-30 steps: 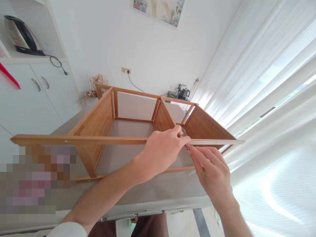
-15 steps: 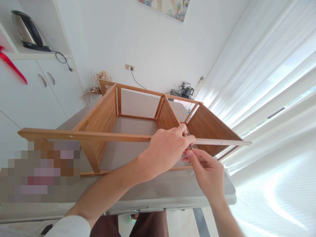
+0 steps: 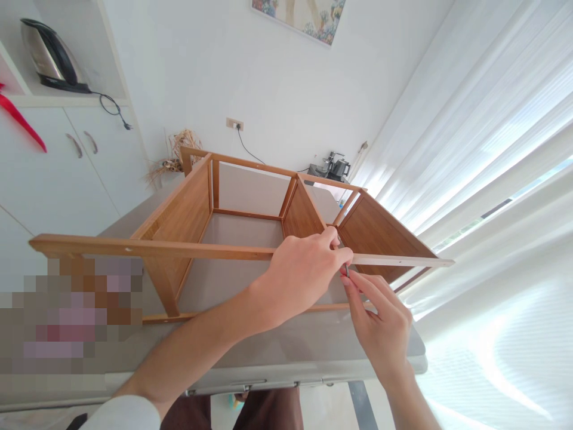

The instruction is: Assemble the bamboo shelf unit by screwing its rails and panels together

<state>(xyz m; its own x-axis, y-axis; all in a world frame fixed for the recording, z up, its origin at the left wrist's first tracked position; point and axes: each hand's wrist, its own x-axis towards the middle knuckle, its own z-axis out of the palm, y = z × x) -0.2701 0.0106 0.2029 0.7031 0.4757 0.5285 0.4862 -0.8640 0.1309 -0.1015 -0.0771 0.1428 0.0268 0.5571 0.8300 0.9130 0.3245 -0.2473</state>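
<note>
The small metal tool [image 3: 347, 271] changes its direction: it does not slant toward the lower left any more, as half a second ago. Now only a short dark piece of it shows, almost upright, just below the front rail [image 3: 201, 249]. Compared with one second ago, the right grip [image 3: 385, 316] sits more inward, and its forearm [image 3: 412, 399] is nearer to the left one. The right corner of the counter [image 3: 416, 353], before hidden behind this arm, becomes visible.
</note>
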